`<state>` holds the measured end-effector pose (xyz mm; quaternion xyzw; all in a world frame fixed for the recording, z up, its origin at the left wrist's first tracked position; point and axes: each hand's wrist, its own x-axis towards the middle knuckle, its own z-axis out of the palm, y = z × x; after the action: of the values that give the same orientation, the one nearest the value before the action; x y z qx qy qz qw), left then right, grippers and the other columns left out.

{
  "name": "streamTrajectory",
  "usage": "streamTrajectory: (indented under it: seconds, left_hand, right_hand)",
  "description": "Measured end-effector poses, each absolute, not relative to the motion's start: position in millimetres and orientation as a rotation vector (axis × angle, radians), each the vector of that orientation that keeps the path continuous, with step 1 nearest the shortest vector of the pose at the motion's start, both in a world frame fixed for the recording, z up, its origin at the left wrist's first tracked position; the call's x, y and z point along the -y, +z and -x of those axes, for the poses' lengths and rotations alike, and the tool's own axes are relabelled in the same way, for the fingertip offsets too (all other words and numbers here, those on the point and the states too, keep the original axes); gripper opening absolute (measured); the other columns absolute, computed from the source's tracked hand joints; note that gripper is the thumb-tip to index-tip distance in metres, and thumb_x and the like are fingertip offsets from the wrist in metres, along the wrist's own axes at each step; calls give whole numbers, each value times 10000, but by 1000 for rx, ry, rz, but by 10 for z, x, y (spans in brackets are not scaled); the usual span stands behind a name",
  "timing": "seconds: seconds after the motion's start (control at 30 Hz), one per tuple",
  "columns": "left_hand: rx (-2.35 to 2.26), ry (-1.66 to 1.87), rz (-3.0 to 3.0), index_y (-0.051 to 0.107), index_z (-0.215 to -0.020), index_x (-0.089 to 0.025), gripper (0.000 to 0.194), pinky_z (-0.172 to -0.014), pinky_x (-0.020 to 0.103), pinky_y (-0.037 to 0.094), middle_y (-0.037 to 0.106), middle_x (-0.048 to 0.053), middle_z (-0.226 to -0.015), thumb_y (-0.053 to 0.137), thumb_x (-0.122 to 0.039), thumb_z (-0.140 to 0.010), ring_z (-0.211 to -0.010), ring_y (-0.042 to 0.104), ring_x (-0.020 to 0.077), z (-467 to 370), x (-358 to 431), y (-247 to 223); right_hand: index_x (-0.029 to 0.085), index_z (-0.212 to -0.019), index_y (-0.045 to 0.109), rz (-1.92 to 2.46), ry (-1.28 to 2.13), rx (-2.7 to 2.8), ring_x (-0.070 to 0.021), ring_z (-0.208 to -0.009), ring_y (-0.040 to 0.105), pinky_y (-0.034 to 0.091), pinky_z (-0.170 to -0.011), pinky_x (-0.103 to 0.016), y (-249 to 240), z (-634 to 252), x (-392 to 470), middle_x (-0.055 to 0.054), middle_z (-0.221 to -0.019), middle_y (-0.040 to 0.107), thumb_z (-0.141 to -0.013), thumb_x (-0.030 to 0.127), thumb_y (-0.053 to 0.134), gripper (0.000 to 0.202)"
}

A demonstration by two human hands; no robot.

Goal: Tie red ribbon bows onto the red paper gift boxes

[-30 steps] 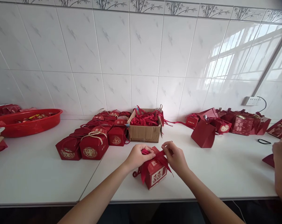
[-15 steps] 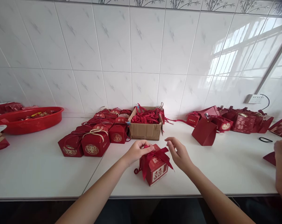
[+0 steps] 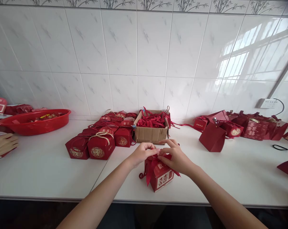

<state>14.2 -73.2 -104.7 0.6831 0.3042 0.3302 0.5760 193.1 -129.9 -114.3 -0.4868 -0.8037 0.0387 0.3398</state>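
In front of me a small red gift box (image 3: 163, 180) with white-panelled lettering stands upright near the counter's front edge. A dark red ribbon (image 3: 149, 174) is tied over its top, with loose ends hanging down the sides. My left hand (image 3: 143, 155) pinches the ribbon at the top left of the box. My right hand (image 3: 176, 157) is closed on the ribbon from the right, its thumb and fingertips close to the left ones. The fingers partly cover the knot and the top of the box.
Behind the box stands a cardboard box (image 3: 150, 135) of red ribbons. Several filled red boxes (image 3: 101, 148) sit at left, beyond them a red basin (image 3: 45, 126) of sweets. Red bags (image 3: 253, 128) and an unfilled-looking box (image 3: 212, 138) stand at right. Other people's hands (image 3: 3, 144) show at the edges.
My right hand has moved left and down from beside the box onto the ribbon on top. My left hand keeps its pinch. The view has turned slightly left.
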Motion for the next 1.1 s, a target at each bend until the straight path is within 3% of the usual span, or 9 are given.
streamTrajectory:
  seconds: [0.27, 0.6, 0.8, 0.9, 1.0, 1.1]
  left_hand:
    - [-735, 768, -1579, 513, -558, -163, 358, -557, 232, 318, 531, -30, -583, 720, -435, -667, -568, 465, 103, -133, 708, -1082]
    - [-791, 812, -1595, 593, -503, -151, 238, -725, 284, 370, 585, -2, -713, 714, -309, -634, -728, 526, 153, -135, 522, -1099]
    - [-778, 805, -1553, 671, -681, -152, 197, -766, 302, 422, 661, 32, -774, 658, -347, -701, -795, 600, 197, -111, 553, -1221]
    - [-750, 811, -1546, 687, -894, -177, 305, -834, 319, 447, 696, 71, -983, 633, -439, -747, -954, 622, 241, -49, 653, -1206]
    - [-764, 913, -1519, 583, -1189, -275, 451, -981, 330, 391, 580, 72, -1297, 594, -485, -790, -1224, 501, 253, 129, 786, -1222]
    - [-858, 977, -1474, 573, -1205, -259, 414, -1049, 373, 334, 552, 86, -1327, 519, -429, -831, -1276, 450, 269, 348, 927, -1371]
  right_hand:
    - [232, -735, 712, 1287, 202, 2017, -288, -1146, 451, 420, -946, -502, -1189, -1872, 1259, -73, -1188, 567, -801, 311, 655, 118]
    - [222, -702, 703, 1266, 226, 2057, -271, -1214, 426, 430, -965, -455, -1122, -1801, 1300, -52, -1276, 542, -759, 237, 660, 73]
    - [187, -647, 649, 1310, 200, 2025, -297, -1206, 428, 426, -959, -477, -1125, -1708, 1341, -100, -1233, 542, -759, 222, 638, 118]
    - [209, -811, 653, 1250, 262, 1968, -286, -1248, 395, 387, -1006, -479, -1162, -1792, 1403, -94, -1276, 510, -820, 316, 610, 116]
    - [290, -1232, 496, 1100, 531, 1888, -260, -1314, 351, 355, -1051, -464, -1325, -2031, 1483, -85, -1409, 394, -851, 455, 575, 423]
    - [354, -1445, 191, 1006, 858, 1843, -275, -1352, 309, 367, -1052, -438, -1598, -2253, 1535, -99, -1507, 234, -705, 546, 710, 924]
